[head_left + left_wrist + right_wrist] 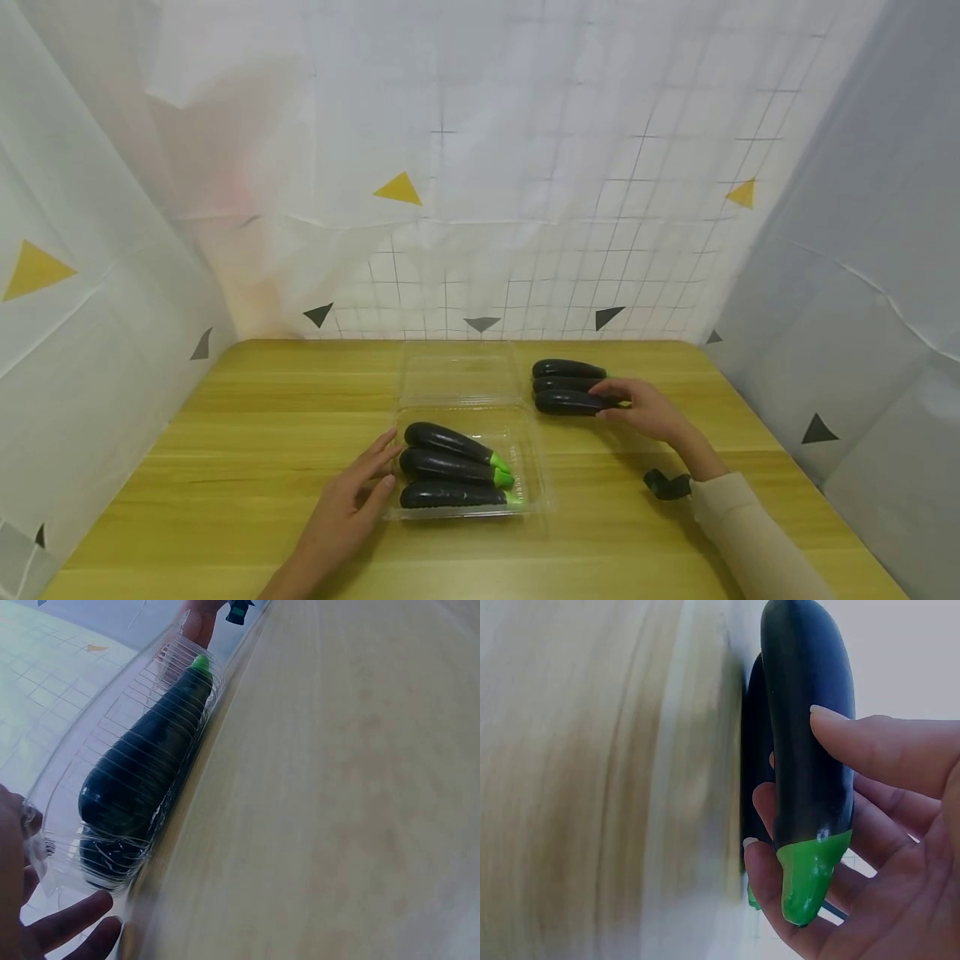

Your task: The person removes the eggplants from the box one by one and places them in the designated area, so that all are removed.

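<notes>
A clear plastic clamshell box (536,467) lies with its lid (457,375) folded back. Inside are three dark eggplants: a rear one (447,439), a middle one (450,467) and a front one (450,494), green stem ends pointing right. My left hand (345,504) touches the box's left side, fingers spread along its edge; the left wrist view shows its fingers (75,921) by the box corner. Behind and right of the box, three more eggplants lie together. My right hand (641,408) holds the nearest eggplant (810,727) near its green end, thumb on one side, fingers curled behind.
Two other eggplants, a far one (566,367) and a middle one (558,384), lie beside the held one. A small black device (666,485) sits at my right wrist. White sheeting (480,275) walls the wooden table (225,433) at the back and sides.
</notes>
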### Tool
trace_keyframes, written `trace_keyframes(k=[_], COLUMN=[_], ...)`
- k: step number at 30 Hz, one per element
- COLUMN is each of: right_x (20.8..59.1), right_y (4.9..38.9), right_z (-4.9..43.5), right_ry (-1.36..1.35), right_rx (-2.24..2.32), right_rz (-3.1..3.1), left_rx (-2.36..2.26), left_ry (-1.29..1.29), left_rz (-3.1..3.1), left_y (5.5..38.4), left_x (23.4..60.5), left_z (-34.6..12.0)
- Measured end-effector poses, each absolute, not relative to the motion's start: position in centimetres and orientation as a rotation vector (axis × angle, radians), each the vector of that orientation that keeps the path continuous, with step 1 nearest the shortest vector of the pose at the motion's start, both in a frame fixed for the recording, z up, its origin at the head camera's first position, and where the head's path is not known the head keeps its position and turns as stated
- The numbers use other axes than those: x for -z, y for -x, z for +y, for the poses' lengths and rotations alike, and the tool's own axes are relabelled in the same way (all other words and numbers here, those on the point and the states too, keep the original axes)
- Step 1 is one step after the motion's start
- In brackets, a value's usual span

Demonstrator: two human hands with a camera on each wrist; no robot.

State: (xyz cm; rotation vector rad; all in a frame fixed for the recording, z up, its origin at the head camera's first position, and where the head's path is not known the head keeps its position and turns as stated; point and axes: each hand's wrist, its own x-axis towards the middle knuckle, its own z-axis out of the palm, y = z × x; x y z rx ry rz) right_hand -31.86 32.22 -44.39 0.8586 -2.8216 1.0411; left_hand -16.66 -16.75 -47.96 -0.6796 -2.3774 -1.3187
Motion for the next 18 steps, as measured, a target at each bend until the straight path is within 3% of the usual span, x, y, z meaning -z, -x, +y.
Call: trace_keyframes(k=[18], right_x=[45.6], right_y=[32.6], right_z=[32.9], right_ry=[-0.913], right_rx=[-1.011], right_rz=[-2.808], left_rx=[1.289], left_ry=[0.677], left_rz=[-2.382], left_y=[16.6], left_x=[47.9], left_z=[-16.7])
